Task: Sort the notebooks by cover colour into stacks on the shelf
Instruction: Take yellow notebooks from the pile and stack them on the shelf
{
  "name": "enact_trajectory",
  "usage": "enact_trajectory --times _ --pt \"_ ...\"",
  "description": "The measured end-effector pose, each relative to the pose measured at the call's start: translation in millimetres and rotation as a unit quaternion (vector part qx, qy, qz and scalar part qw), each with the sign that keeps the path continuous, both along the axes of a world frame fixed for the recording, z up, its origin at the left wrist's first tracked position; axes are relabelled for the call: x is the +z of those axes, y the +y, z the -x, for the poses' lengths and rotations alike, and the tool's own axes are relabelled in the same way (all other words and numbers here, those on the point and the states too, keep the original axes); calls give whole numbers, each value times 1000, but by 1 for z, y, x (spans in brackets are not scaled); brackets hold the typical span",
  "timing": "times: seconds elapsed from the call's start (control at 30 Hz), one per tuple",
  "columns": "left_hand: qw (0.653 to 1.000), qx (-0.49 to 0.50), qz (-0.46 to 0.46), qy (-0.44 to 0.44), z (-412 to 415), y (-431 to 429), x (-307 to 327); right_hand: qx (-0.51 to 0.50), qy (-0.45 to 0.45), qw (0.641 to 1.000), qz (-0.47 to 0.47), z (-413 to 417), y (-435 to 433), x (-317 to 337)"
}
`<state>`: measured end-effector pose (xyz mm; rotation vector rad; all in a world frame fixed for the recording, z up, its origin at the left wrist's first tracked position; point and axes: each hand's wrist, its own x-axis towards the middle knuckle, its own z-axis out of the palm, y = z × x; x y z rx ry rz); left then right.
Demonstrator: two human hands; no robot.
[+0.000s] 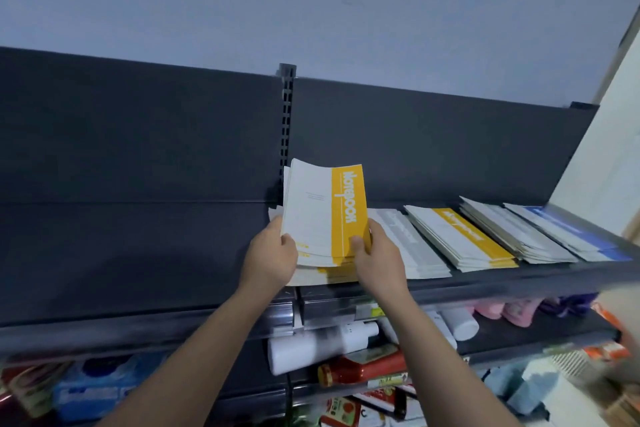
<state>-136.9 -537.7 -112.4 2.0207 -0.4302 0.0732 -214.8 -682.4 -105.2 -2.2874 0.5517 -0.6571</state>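
A bundle of white notebooks with a yellow band (325, 211) is tilted up off the dark top shelf (138, 253). My left hand (273, 253) grips its lower left edge and my right hand (374, 253) grips its lower right corner, thumb on the yellow band. Under the bundle more yellow notebooks (322, 276) lie flat. To the right on the same shelf sit a grey-banded stack (412, 246), another yellow-banded stack (460, 236), a second grey stack (512, 232) and a blue-banded stack (571, 232).
The shelf's dark back panel (138, 135) and a slotted upright post (286, 121) rise behind the notebooks. Lower shelves hold white bottles (318, 343), a red bottle (360, 369), pink items (502, 310) and blue packs (93, 388). A pale wall edge (609, 163) closes the right side.
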Motion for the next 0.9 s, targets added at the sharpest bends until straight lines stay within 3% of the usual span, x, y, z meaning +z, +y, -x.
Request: enact_trajectory --times 0.2,0.5,0.67,0.9 --pt "996 33 -79 -16 -14 -1 -11 -1 51 994 101 -21 -6 -8" --pt "968 75 -240 4 -20 -3 -16 -15 175 940 292 -38 -9 -16" --pt "962 71 -263 11 -19 0 -18 -9 214 920 329 -39 -14 -20" --pt "947 84 -301 -78 -15 24 -9 40 151 942 298 -45 -7 -10"
